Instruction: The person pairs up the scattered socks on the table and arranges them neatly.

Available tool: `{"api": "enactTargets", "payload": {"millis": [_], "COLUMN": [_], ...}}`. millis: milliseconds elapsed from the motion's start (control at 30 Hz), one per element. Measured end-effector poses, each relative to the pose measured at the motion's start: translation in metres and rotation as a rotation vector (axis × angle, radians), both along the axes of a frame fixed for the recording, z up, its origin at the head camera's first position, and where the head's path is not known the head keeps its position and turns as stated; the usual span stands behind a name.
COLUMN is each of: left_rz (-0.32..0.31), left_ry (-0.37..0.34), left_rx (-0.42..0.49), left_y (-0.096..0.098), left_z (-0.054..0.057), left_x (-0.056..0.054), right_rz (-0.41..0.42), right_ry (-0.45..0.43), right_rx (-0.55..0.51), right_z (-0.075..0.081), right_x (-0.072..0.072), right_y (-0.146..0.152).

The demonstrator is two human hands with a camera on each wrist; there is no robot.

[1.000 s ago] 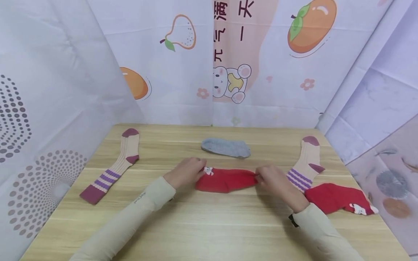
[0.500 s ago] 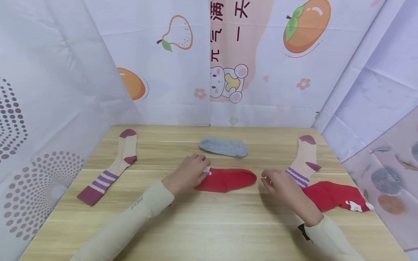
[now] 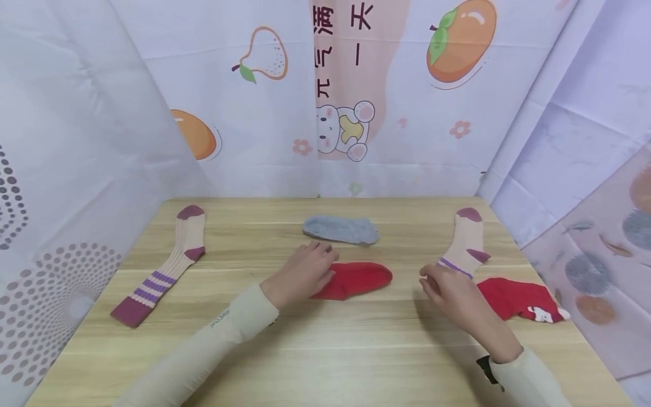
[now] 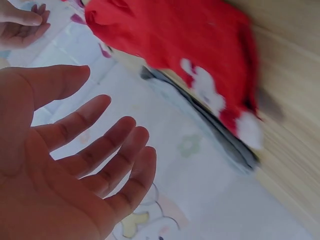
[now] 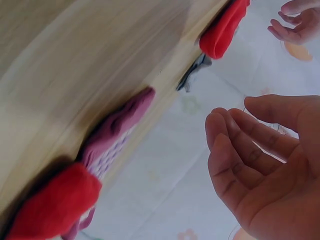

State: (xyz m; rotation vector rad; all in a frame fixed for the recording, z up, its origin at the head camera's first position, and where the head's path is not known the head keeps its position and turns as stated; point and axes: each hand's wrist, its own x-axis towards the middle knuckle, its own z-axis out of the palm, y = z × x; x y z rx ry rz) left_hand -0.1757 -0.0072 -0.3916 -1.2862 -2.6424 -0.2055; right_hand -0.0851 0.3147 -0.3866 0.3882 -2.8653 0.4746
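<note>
1. The left hand [image 3: 305, 271] hovered above the left end of the middle red sock [image 3: 361, 280], fingers spread and gently bent, holding nothing.
2. The middle red sock lay flat near the centre of the wooden table [image 3: 325, 350], its rounded end to the right.
3. The right hand [image 3: 450, 294] hung beyond that end, its fingers loosely curled and gripping nothing.
4. The grey sock [image 3: 342, 229] lay on the far side of the middle red sock.
5. The right striped sock [image 3: 465, 237] lay toe to the far edge, partly hidden by the right hand; near it on the right was the other red sock [image 3: 513, 297], with a white patch.
6. The left striped sock [image 3: 170, 265] slanted across the left side, cuff near, toe far.
</note>
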Motion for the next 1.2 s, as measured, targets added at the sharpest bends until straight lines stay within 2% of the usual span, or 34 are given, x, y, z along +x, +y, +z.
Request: {"api": "enactTargets", "payload": {"millis": [133, 233, 400, 500, 633, 733, 833, 1000, 1133, 1200], "left_rz": [-0.043, -0.079, -0.174, -0.219, -0.263, -0.285, -0.292, -0.297, -0.327, -0.350], "left_ry": [0.017, 0.024, 0.031, 0.006, -0.012, -0.025, -0.070, -0.131, -0.171, -0.162], "left_rx": [-0.015, -0.022, -0.006, 0.005, -0.011, -0.046, -0.080, -0.119, -0.117, -0.129], "left_y": [0.018, 0.033, 0.059, 0.076, 0.100, 0.116, 0.131, 0.160, 0.182, 0.193], "left_z": [0.003, 0.006, 0.007, 0.005, 0.001, -0.002, 0.000, -0.002, -0.001, 0.000], "left_x": [0.005, 0.009, 0.015, 0.016, 0.014, 0.013, 0.015, 0.017, 0.021, 0.026], "right_rz": [-0.020, -0.056, -0.128, -0.152, -0.166, -0.182, -0.212, -0.284, -0.302, -0.307], "right_ry": [0.020, -0.007, -0.045, -0.004, 0.103, 0.173, 0.217, 0.207, 0.187, 0.172], "right_rx": [-0.002, -0.007, -0.019, -0.025, -0.020, -0.009, -0.011, -0.018, 0.001, 0.013], "right_z": [0.004, 0.007, 0.009, 0.009, 0.007, 0.004, 0.001, 0.000, -0.001, -0.004], "right_x": [0.006, 0.011, 0.018, 0.023, 0.032, 0.038, 0.043, 0.051, 0.054, 0.053], "right_y": [0.013, 0.024, 0.048, 0.065, 0.089, 0.107, 0.125, 0.151, 0.169, 0.177]}}
